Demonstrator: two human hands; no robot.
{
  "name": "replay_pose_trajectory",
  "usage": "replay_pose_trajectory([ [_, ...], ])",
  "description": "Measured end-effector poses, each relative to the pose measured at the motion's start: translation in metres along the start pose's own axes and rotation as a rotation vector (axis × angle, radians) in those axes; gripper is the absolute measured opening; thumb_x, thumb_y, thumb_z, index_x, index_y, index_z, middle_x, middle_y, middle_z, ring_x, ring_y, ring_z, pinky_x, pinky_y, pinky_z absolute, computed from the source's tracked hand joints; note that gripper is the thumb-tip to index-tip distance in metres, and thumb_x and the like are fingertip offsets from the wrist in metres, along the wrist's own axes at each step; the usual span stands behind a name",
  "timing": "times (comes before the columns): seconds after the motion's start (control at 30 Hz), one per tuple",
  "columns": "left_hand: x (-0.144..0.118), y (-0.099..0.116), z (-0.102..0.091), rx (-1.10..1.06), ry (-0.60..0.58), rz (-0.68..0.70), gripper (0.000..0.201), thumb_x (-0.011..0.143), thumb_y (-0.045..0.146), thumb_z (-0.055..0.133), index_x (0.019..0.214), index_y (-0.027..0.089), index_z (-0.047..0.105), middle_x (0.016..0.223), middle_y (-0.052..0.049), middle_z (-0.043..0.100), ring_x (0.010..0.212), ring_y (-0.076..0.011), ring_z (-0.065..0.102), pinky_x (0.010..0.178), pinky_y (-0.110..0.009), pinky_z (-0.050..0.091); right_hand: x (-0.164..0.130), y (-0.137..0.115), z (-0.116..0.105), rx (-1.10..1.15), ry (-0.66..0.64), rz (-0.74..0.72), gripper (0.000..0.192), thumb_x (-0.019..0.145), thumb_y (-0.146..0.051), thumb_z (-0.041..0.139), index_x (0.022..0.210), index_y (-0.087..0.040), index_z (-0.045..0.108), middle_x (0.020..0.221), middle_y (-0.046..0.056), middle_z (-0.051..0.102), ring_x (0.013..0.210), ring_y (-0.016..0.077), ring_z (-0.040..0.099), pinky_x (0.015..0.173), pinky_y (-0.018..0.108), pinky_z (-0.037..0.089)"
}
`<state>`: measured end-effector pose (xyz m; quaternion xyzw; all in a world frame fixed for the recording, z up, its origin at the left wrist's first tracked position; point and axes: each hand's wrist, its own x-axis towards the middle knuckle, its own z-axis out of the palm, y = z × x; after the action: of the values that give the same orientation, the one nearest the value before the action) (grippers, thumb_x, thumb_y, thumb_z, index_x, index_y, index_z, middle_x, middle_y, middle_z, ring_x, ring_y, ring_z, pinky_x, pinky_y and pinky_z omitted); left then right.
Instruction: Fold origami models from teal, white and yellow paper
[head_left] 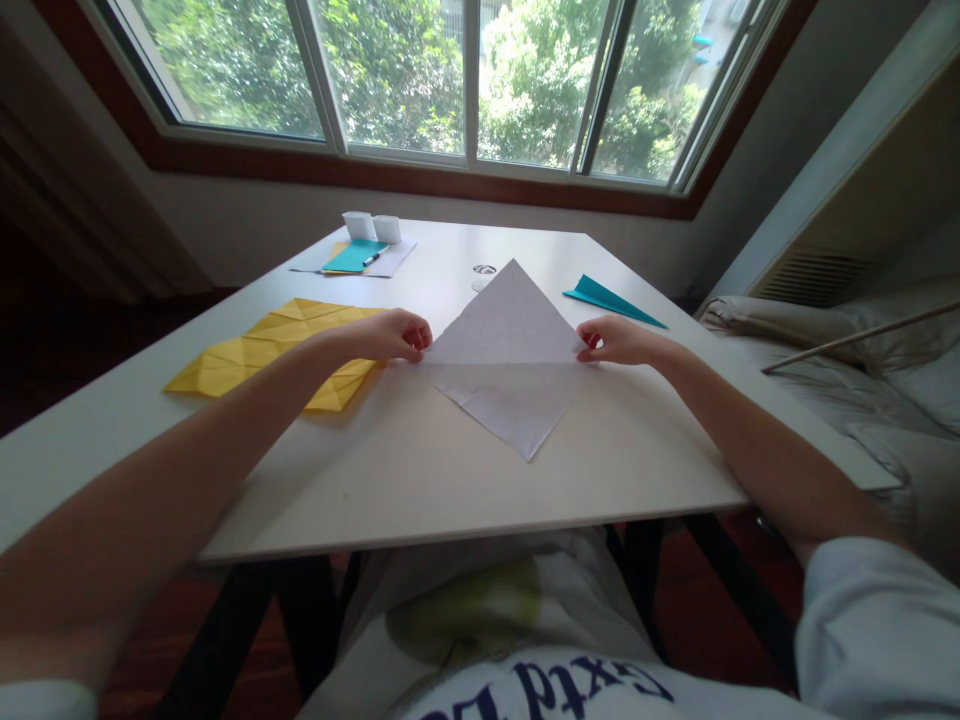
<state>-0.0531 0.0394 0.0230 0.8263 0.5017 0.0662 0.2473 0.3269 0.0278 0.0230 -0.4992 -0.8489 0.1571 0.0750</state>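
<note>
A room in a home, suggested by bay window [465,80], cushioned sofa [862,370] and white table [390,470].

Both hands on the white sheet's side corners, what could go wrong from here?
1. The white paper is pinched only at its two side corners by the left hand and right hand; an uneven pull could skew the crease across its middle.
2. The left forearm lies over the yellow folded sheet and may flatten or drag it.
3. The near corner of the white paper points at the table edge; a slide toward the person could bend it.
</note>
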Motion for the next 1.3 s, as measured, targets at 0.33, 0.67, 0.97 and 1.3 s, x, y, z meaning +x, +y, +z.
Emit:
replay_pose_trajectory([
  [0.33, -0.002, 0.006, -0.001, 0.110, 0.038, 0.027, 0.031, 0.058, 0.033, 0.053, 0.083, 0.017, 0.059, 0.077, -0.002, 0.063, 0.074, -0.0176, 0.058, 0.066, -0.025, 0.043, -0.001, -0.002, 0.002, -0.111, 0.091, -0.066, 0.008, 0.071, -0.025, 0.058, 0.074, -0.018, 0.056, 0.078, 0.003, 0.063, 0.073, 0.0154, 0.058, 0.062, 0.023, 0.039],
  [0.67, 0.000, -0.001, 0.001, 0.256, 0.117, 0.121, 0.026, 0.062, 0.027, 0.048, 0.084, 0.019, 0.059, 0.080, 0.000, 0.063, 0.072, -0.0136, 0.056, 0.064, -0.022, 0.040, 0.000, -0.001, 0.007, -0.161, 0.075, -0.120, 0.005, 0.072, -0.022, 0.054, 0.076, -0.019, 0.055, 0.079, 0.003, 0.063, 0.073, 0.0159, 0.057, 0.062, 0.024, 0.038],
  [0.97, 0.001, -0.005, 0.001, 0.310, 0.038, 0.214, 0.018, 0.063, 0.023, 0.049, 0.079, 0.018, 0.056, 0.076, -0.001, 0.061, 0.067, -0.0147, 0.053, 0.060, -0.024, 0.039, -0.002, 0.000, 0.005, -0.120, 0.031, -0.140, 0.010, 0.072, -0.025, 0.055, 0.080, -0.019, 0.056, 0.082, 0.004, 0.063, 0.073, 0.0157, 0.056, 0.061, 0.024, 0.037],
  [1.3, -0.005, 0.007, 0.002, 0.483, -0.027, 0.219, 0.021, 0.065, 0.014, 0.047, 0.079, 0.021, 0.060, 0.082, -0.002, 0.064, 0.072, -0.0156, 0.055, 0.066, -0.024, 0.040, -0.003, -0.002, 0.003, -0.125, -0.034, -0.159, 0.015, 0.073, -0.021, 0.053, 0.084, -0.019, 0.063, 0.085, 0.004, 0.067, 0.075, 0.0156, 0.058, 0.065, 0.024, 0.041],
])
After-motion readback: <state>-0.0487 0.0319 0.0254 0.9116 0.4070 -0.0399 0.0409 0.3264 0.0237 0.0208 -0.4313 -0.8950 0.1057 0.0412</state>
